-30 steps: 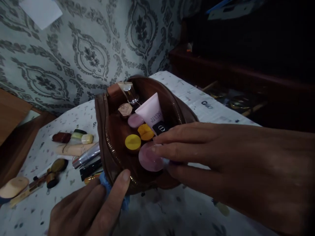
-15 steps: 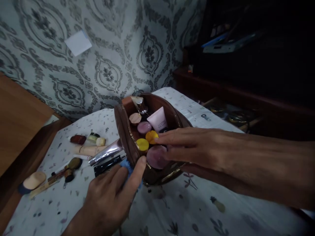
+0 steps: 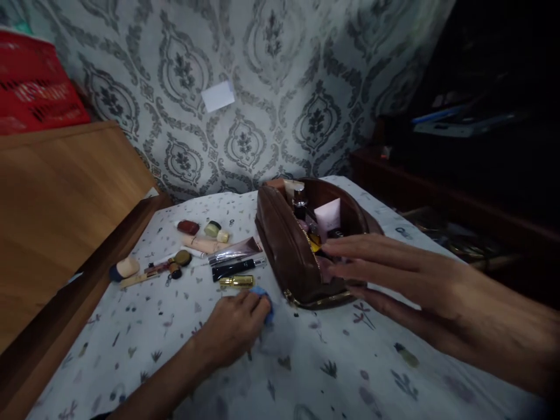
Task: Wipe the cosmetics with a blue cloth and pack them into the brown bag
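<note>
A brown zippered makeup bag (image 3: 284, 239) stands unzipped on the patterned cloth (image 3: 210, 373). Inside it I see a pale pink tube (image 3: 328, 217), a bottle with a silver cap (image 3: 300, 195) and a yellow round item (image 3: 314, 242). My right hand (image 3: 394, 268) reaches over the bag's right front side, its fingers stretched out and apart. In front of the bag, my left hand (image 3: 238, 326) is closed on a blue cloth (image 3: 265, 303), low over the table. Just beyond that hand lie a gold tube (image 3: 237, 282), a black tube (image 3: 234, 269) and a silver-pink tube (image 3: 234, 252).
Farther left on the cloth are makeup brushes (image 3: 175, 265), a beige sponge-like item (image 3: 126, 268), a dark red item (image 3: 188, 227) and small green-lidded jars (image 3: 213, 228). A wooden panel (image 3: 65, 198) borders the left side. Patterned wallpaper (image 3: 242, 140) rises behind.
The view has swung left, bringing a red package into sight. My left hand has drawn back from the bag's edge, uncovering the gold tube. The bag now shows more of its side.
</note>
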Demonstrator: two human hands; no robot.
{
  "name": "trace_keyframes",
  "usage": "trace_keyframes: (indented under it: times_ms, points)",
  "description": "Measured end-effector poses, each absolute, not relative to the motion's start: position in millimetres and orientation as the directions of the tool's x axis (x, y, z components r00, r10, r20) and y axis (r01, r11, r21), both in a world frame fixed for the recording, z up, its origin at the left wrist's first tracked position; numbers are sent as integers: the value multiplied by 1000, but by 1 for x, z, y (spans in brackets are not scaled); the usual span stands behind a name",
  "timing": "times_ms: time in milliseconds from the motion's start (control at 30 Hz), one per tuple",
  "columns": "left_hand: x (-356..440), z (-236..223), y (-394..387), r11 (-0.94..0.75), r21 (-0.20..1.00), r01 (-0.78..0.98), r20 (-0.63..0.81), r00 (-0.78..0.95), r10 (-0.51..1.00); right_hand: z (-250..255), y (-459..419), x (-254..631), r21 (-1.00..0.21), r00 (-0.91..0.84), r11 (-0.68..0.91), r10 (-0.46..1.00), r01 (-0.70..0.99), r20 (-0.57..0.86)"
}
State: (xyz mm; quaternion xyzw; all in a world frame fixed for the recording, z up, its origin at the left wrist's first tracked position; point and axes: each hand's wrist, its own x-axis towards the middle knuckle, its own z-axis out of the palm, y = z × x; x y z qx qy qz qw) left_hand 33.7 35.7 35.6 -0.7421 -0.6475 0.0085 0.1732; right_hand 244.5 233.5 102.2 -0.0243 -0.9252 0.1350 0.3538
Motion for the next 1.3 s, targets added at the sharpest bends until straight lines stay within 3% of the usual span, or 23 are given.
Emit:
trace_keyframes:
  times_ms: [100, 167, 300, 433, 667, 833, 1000, 1167, 1300]
  points:
    - [15, 30, 26, -14, -217, 976, 180, 54, 982, 105, 207, 240, -242, -803, 955, 5, -174, 597]
    - [0, 31, 20, 69, -77, 995, 213, -51, 976, 103, 189, 233, -297, -845, 930, -27, -218, 534]
    - [-38, 39, 21, 271, 287, 919, 371, -367, 853, 75, 156, 205, -459, -888, 857, 3, -235, 461]
    - [-75, 34, 37, 341, 410, 846, 444, -512, 735, 32, 140, 161, -560, -922, 821, 127, -109, 365]
    - [-92, 4, 44, 308, 402, 862, 415, -472, 778, -12, 139, 106, -585, -853, 799, 397, 139, 339]
    - [-80, 12, 35, 337, 316, 887, 488, -456, 744, -34, 143, 103, -641, -849, 761, 399, 96, 347]
    - [-49, 9, 35, 181, 123, 976, 482, -218, 848, -46, 146, 102, -673, -815, 740, 397, 13, 421]
    - [-33, -4, 34, 128, 128, 984, 453, -173, 874, -43, 146, 101, -692, -795, 721, 396, -40, 459]
    - [-36, -5, 27, 23, 130, 991, 467, -82, 881, -35, 144, 102, -682, -785, 731, 427, 8, 448]
